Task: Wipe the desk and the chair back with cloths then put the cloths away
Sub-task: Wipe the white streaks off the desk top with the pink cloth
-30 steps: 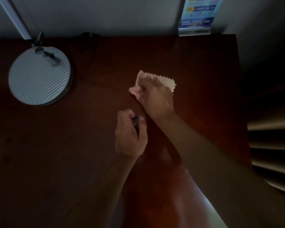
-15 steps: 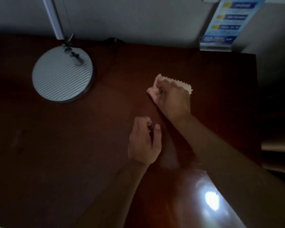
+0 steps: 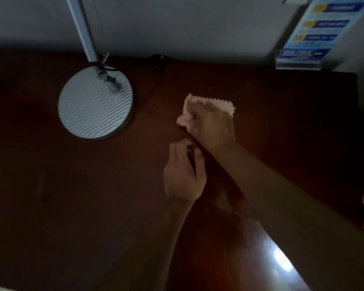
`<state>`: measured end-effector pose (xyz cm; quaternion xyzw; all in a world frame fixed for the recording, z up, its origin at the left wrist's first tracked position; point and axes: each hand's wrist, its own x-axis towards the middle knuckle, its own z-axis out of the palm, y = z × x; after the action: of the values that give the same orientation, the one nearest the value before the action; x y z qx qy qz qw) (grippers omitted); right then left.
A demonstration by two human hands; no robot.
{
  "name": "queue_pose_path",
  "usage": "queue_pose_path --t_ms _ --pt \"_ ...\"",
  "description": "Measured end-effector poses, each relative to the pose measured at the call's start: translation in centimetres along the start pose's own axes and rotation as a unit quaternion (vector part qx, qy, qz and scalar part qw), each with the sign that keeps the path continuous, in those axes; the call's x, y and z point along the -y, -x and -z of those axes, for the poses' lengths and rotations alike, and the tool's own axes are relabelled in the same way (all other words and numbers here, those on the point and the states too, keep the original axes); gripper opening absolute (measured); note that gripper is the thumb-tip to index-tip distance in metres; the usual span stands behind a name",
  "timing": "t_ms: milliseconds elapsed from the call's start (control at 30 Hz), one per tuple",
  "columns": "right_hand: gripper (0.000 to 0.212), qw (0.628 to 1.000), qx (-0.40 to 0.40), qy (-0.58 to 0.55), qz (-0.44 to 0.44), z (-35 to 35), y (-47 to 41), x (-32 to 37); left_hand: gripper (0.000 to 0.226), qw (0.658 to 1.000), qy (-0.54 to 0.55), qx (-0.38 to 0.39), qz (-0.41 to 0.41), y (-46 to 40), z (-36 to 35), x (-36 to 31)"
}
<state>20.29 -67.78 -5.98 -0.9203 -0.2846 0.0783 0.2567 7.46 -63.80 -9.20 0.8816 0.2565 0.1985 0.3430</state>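
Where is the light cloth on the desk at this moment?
In the head view the cloth lies on the dark desk, right of the round lamp base, bunched under the right hand that holds it.

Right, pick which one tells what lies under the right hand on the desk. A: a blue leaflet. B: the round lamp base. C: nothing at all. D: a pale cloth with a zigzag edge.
D: the right hand presses a pale cloth with a zigzag edge onto the dark desk; the lamp base sits apart, further left.
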Motion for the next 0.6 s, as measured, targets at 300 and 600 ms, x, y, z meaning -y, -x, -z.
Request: queue_pose_path --t_ms 300,600 --pt "0.034 0.997 0.007 -0.051 -0.052 0.4 4.7 0.6 0.022 0.999 -0.006 0.008 -0.047 0.0 0.2 0.2" --pt "0.064 0.966 -0.162 0.0 -0.2 6.5 9.2 -6.9 0.009 0.991 -0.107 0.018 -0.081 0.0 -0.6 1.2"
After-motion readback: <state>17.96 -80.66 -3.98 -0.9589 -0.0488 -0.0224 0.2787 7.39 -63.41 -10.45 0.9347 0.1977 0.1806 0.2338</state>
